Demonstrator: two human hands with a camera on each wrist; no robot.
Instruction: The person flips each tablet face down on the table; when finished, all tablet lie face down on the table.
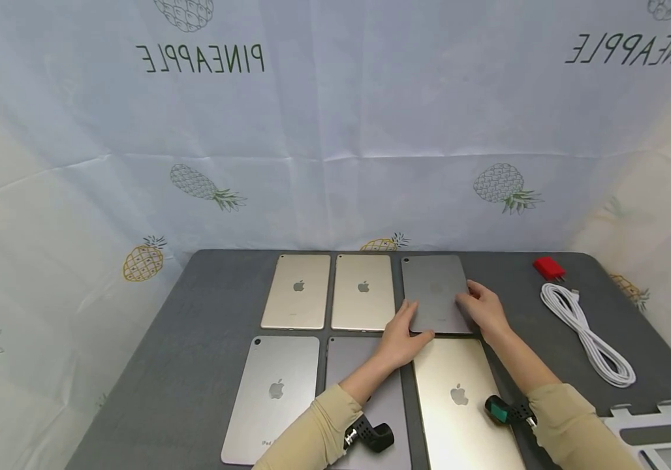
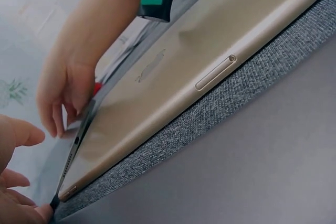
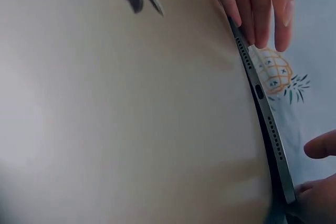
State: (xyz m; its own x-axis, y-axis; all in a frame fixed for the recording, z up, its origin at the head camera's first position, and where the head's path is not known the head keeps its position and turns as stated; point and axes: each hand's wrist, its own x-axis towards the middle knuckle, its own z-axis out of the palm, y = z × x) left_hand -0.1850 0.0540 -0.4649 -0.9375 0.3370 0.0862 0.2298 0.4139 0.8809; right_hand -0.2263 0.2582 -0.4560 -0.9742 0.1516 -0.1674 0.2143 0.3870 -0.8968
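A dark grey tablet [image 1: 436, 287] lies back up in the far row, one hand on each side. My left hand [image 1: 400, 336] reaches along its lower left corner, fingers at the edge; the left wrist view shows that thumb [image 2: 26, 132] raised off it. At the right edge my right hand [image 1: 484, 310] rests its fingers, the thumb over the tablet's back. The right wrist view shows the grey tablet's port edge [image 3: 265, 111] beside a gold tablet [image 3: 131, 103]. That gold tablet lies nearer, below the right forearm. Neither hand visibly grips the tablet.
Two light gold tablets [image 1: 298, 294] lie left of the grey one. A silver tablet [image 1: 277, 395] and a grey tablet [image 1: 391, 405] fill the near row. On the right are a red charger [image 1: 549, 267], a coiled white cable [image 1: 588, 336] and a white stand [image 1: 664, 431].
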